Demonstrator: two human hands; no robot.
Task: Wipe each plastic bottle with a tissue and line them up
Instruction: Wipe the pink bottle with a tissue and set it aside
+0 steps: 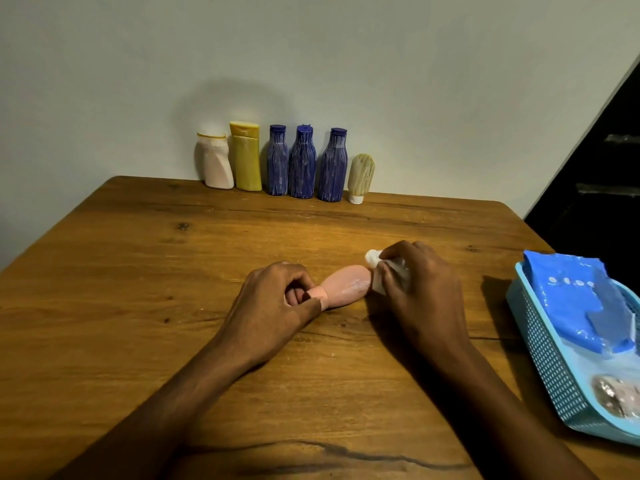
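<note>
A pink plastic bottle (344, 286) lies on its side in the middle of the wooden table (138, 271). My left hand (277, 303) grips its cap end. My right hand (419, 282) pinches a white tissue (384, 271) against the bottle's far end. Along the back edge by the wall stand several bottles in a row: a white one (216, 161), a yellow one (246, 157), three blue ones (302, 164) and a small cream tube (360, 178) standing on its cap.
A light blue plastic basket (547, 358) sits at the table's right edge, holding a blue tissue pack (581, 299) and a crumpled wad. A dark doorway or panel is at the far right behind the table.
</note>
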